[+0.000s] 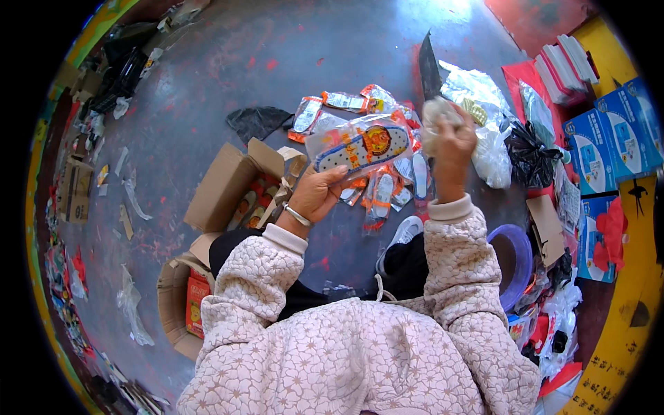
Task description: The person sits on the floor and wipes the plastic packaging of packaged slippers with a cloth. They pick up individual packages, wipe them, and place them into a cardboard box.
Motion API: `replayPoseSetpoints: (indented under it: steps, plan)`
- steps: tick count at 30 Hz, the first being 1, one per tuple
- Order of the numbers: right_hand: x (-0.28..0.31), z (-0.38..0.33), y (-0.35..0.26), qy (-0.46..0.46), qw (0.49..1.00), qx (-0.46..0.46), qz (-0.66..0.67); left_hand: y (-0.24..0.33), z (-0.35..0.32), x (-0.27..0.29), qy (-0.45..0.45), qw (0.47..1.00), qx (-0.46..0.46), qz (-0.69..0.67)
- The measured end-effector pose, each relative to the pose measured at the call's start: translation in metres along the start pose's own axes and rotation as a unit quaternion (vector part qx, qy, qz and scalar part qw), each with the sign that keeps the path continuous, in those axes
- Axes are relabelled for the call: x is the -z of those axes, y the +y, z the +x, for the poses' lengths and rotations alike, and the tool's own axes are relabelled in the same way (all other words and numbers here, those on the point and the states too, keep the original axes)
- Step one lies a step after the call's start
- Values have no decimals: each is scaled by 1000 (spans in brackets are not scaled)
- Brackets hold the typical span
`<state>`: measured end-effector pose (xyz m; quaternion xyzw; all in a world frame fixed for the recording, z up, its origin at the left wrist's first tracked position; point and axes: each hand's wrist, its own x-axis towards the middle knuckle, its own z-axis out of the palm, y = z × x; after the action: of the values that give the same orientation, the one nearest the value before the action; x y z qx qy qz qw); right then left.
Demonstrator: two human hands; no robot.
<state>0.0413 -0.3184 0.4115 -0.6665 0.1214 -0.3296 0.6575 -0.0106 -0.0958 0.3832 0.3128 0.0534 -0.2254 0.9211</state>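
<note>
My left hand point(317, 195) is closed on the near end of a pack of insoles point(363, 146), dotted white with blue edging, in a clear bag with an orange print. The pack is held tilted above a pile of similar bagged insoles point(379, 197) on the floor. To its right, my raised right hand point(456, 144) has its fingers closed round a crumpled, whitish, see-through wad point(436, 119); it looks like thin plastic, though blur hides its exact kind. The right palm is turned away from view.
An open cardboard box point(225, 187) holding insoles stands left of my knees, with another carton point(173, 304) nearer. At right are white plastic bags point(484, 100), a black bag point(532, 153), a purple tub point(513, 266) and blue boxes point(598, 149). Scraps lie along the left wall.
</note>
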Motion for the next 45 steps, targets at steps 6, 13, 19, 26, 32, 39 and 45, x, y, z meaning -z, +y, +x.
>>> replayPoseSetpoints:
  steps: [6,13,19,26,32,39,45]
  plan:
    - [-39,-69,-13,-330,830,342,-293,-8,2,6,-20,996,35,80]
    - [-33,-60,-30,-186,922,306,-145,-1,-2,-2,17,998,39,42]
    - [-36,-80,-26,-370,820,388,-200,-13,3,27,-67,993,44,86]
    - [5,-13,-5,-152,922,244,-260,3,-8,-8,-47,997,30,45]
    - [45,33,-7,5,993,-116,9,8,-5,5,-31,998,52,-13]
    - [25,9,-16,-333,889,-313,23,18,-7,12,-43,997,63,31]
    - [21,3,-14,-289,885,-338,135,25,-5,-1,-204,964,65,-160]
